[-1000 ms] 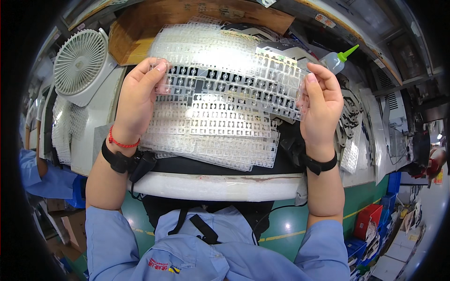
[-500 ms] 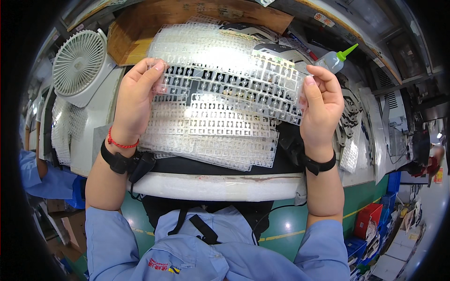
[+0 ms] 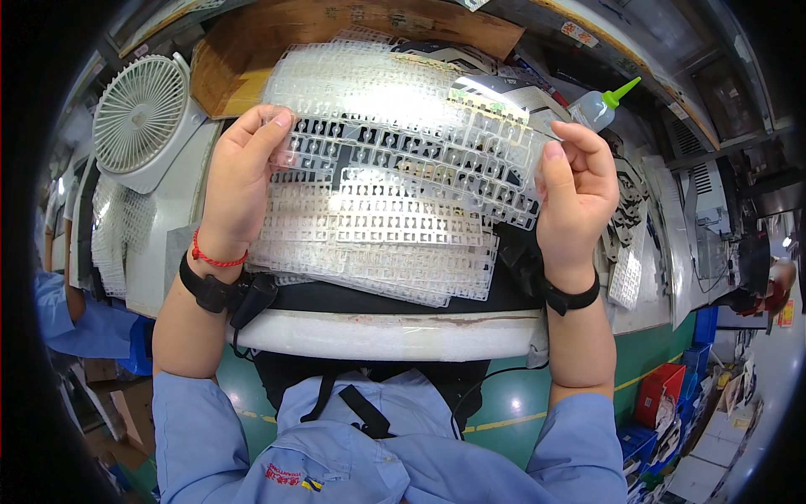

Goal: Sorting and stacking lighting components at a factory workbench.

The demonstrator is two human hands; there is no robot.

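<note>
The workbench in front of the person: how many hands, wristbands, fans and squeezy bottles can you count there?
Hands: 2, the left hand and the right hand, both holding one clear plastic sheet
Black wristbands: 2
Red string bracelet: 1
White fan: 1
Green-tipped bottle: 1
Total: 7

Clear perforated sheet (image 3: 403, 160), white fan (image 3: 138, 113), green-capped bottle (image 3: 598, 107)

perforated sheet (image 3: 411, 160): clear glossy plastic | fan (image 3: 138, 113): matt white plastic | board (image 3: 336, 25): brown cardboard
</note>
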